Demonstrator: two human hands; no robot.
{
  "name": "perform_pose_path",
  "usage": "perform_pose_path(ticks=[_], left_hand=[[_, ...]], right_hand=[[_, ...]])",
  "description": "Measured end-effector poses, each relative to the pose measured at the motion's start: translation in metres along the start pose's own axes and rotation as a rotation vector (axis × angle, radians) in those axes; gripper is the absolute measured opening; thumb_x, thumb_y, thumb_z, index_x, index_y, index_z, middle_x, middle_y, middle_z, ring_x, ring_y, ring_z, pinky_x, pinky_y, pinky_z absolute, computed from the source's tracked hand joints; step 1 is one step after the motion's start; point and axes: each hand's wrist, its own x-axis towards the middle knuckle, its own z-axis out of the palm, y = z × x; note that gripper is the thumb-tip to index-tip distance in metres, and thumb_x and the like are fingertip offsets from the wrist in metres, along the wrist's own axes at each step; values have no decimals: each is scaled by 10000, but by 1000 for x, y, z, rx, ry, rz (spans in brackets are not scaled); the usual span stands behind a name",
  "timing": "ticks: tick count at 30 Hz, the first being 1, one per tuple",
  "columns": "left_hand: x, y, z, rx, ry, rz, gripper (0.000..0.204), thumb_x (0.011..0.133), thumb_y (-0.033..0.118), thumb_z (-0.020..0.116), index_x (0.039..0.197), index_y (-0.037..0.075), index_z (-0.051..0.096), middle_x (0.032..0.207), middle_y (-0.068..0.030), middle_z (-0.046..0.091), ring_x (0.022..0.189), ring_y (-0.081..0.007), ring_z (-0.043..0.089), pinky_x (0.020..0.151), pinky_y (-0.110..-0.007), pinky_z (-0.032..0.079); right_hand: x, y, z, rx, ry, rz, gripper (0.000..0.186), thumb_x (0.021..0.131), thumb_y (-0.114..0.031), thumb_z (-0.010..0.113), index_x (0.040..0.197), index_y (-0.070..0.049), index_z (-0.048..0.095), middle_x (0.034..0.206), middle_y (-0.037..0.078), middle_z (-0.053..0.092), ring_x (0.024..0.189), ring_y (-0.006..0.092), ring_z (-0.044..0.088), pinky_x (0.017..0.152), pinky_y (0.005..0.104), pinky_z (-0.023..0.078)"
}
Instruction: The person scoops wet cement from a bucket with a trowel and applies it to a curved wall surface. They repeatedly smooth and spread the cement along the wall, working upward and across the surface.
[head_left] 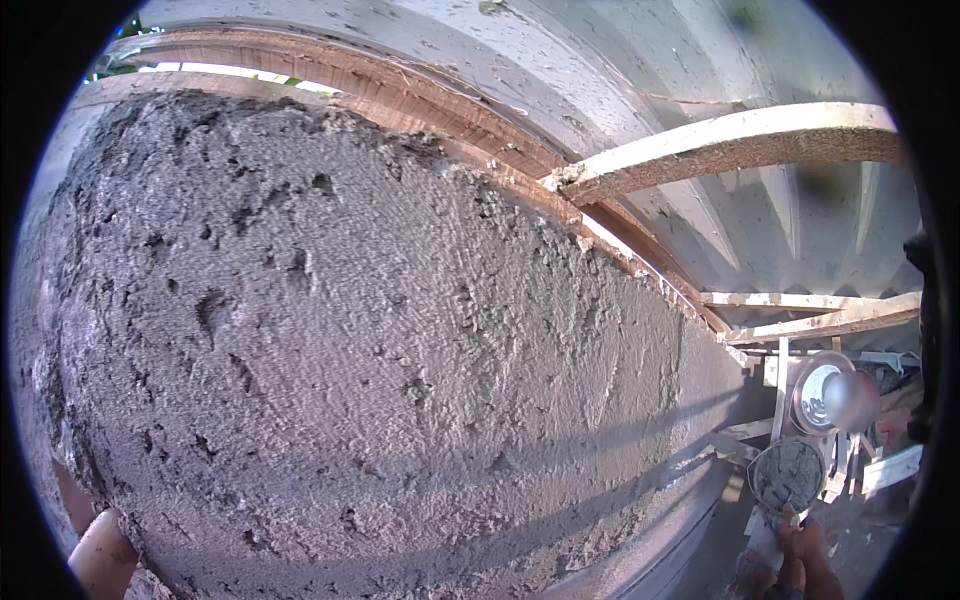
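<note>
At the lower right, my right hand (793, 542) appears closed around a pale handle (793, 516) at the near rim of a round bucket (757, 484). Grey wet mortar (790, 470) fills the bucket. A second bare limb (822, 574) runs close beside that hand; its fingers are hidden, so I cannot tell what my left hand does. A large wall (400, 300) coated in rough grey mortar takes up most of the view. Its surface is pitted at the left and smoother toward the right.
Wooden beams (740, 148) run along the wall's top under a corrugated metal roof (690, 60). Past the bucket stands a shiny metal basin (812, 396), with a person's blurred head beside it. A pale rounded pole-like end (103, 556) juts in at the lower left.
</note>
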Motion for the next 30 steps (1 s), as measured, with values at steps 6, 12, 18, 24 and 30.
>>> perform_pose_path(ticks=[6, 12, 18, 24, 30], left_hand=[[27, 55, 30, 167, 21, -474, 1054, 748, 535, 794, 1543, 80, 273, 1388, -313, 473, 1218, -499, 542, 992, -555, 485], [63, 91, 24, 331, -23, -526, 959, 704, 480, 790, 1485, 105, 379, 1292, -266, 518, 1095, -470, 614, 876, -551, 536], [58, 89, 40, 247, 21, -509, 893, 699, 463, 780, 1444, 104, 443, 1274, -254, 523, 1060, -465, 627, 844, -550, 545], [59, 92, 50, 253, 1, -554, 892, 701, 470, 776, 1446, 106, 450, 1295, -241, 513, 1064, -454, 628, 841, -533, 546], [61, 91, 53, 294, -9, -548, 907, 701, 485, 771, 1460, 116, 437, 1292, -230, 507, 1032, -445, 630, 825, -533, 545]], right_hand=[[68, -27, 25, -433, -63, -76, 573, 883, -410, 640, 1191, 73, 618, 1142, 312, 665, 1107, 445, 643, 947, 507, 522], [132, 3, 82, -940, -413, -348, 353, 956, -223, 466, 1060, -71, 766, 1171, 212, 703, 1097, 367, 680, 949, 454, 543], [126, -17, 80, -839, -378, -60, 291, 896, -141, 570, 1067, 24, 738, 1142, 246, 710, 1103, 389, 687, 933, 454, 555], [74, -35, -15, -919, -361, 11, 380, 957, -224, 511, 1179, 48, 659, 1175, 260, 688, 1122, 395, 669, 959, 461, 530], [119, 7, 16, -791, -589, -243, 480, 1023, -390, 428, 1231, -4, 622, 1221, 248, 660, 1190, 426, 596, 1011, 472, 479]])
